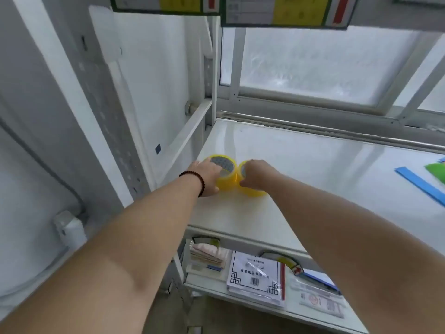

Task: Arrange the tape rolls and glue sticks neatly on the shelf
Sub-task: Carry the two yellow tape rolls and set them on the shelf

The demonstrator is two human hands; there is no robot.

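Two stacks of yellow tape rolls stand side by side, touching, at the left end of the white shelf (301, 169). My left hand (206, 175), with a dark bead bracelet at the wrist, grips the left stack of tape rolls (225, 173) from its left side. My right hand (256, 174) curls over the top of the right stack of tape rolls (254, 191) and hides most of it. No glue sticks are in view.
A blue strip (419, 183) and a green sheet (435, 171) lie at the shelf's right edge. The lower shelf (216, 289) holds paper packets and folders. A grey upright post (113, 131) stands to the left; a window frame runs behind the shelf. Labels hang overhead.
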